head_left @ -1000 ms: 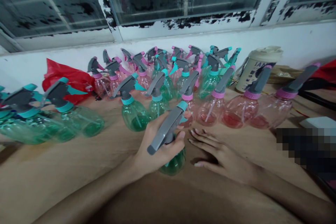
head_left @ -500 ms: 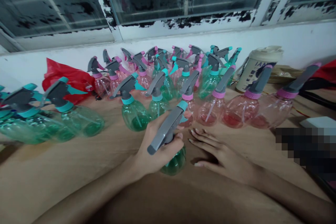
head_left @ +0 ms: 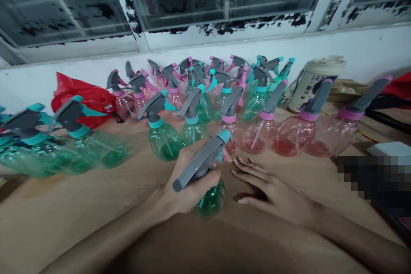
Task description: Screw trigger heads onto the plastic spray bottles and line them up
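A green spray bottle (head_left: 210, 200) with a grey and teal trigger head stands near the front of the wooden table (head_left: 105, 214). My left hand (head_left: 189, 184) is wrapped round its neck, with fingers by the teal trigger. The bottle's neck is hidden by the hand. Flat on the table to the right of it rests my right hand (head_left: 269, 188), fingers spread and holding nothing. Just beyond the hands are another green spray bottle (head_left: 165, 143) and a row of pink spray bottles, one of them (head_left: 290, 137) with some pink liquid inside.
More green spray bottles (head_left: 109, 150) stand at the left. Behind are several pink and green ones along the wall. A red plastic bag (head_left: 77, 98) lies at the back left. A cream tumbler (head_left: 316, 83) and a white box (head_left: 391, 150) are on the right.
The held spray bottle's head has turned and tilted slightly, its grey back end shifting left and down. My right hand has stayed where it was.
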The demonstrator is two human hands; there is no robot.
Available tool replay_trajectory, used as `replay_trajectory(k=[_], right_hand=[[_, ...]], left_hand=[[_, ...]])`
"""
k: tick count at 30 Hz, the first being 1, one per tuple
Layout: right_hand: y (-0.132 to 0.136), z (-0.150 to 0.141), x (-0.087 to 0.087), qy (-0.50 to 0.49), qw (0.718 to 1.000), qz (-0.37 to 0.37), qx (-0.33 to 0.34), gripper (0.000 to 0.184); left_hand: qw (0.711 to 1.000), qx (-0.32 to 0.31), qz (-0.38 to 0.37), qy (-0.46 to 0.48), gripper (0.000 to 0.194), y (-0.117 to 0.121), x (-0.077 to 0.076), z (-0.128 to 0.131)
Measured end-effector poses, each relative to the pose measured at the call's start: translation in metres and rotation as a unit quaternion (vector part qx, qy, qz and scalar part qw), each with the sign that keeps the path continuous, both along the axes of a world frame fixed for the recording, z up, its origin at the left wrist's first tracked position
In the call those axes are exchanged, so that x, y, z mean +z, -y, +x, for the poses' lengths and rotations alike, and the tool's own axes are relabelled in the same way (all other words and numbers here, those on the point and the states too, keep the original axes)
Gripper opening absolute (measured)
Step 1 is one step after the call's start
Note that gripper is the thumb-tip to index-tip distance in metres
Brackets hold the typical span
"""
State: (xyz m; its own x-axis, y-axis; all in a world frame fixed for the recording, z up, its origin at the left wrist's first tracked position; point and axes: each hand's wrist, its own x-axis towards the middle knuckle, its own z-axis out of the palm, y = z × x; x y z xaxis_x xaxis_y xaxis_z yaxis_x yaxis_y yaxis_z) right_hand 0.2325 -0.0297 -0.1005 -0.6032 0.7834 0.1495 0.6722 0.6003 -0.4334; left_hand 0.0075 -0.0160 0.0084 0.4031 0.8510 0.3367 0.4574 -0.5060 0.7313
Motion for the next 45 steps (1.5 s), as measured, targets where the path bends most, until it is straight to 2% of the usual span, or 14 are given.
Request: replay_trajectory(k=[3, 10, 18, 27, 35, 45], right_hand=[[0.0005, 0.0004, -0.0005, 0.001, 1.000, -0.003, -0.001, 0.059], [0.0002, 0.0006, -0.0006, -0.012, 1.000, -0.006, 0.001, 0.059], [-0.0006, 0.0012, -0.0018, -0.008, 1.000, 0.000, 0.003, 0.059], [-0.0003, 0.0015, -0.0025, -0.022, 1.000, -0.003, -0.001, 0.061], [0.0000, 0.0011, -0.0012, -0.001, 1.000, -0.002, -0.003, 0.061], [0.0003, 0.0005, 0.0003, -0.009, 1.000, -0.011, -0.003, 0.060]], left_hand=[[0.999, -0.016, 0.011, 0.025, 0.012, 0.0010, -0.0003, 0.0008], [0.999, 0.029, -0.020, 0.013, 0.010, 0.0050, -0.0017, 0.0049], [0.999, 0.030, -0.006, 0.014, 0.010, 0.0037, -0.0044, 0.0049], [0.998, 0.032, -0.037, 0.031, 0.013, 0.0039, -0.0044, 0.0058], [0.999, 0.034, -0.020, 0.036, 0.010, 0.0035, -0.0066, 0.0060], [0.995, 0.026, -0.064, 0.066, 0.012, 0.0065, -0.0087, 0.0035]])
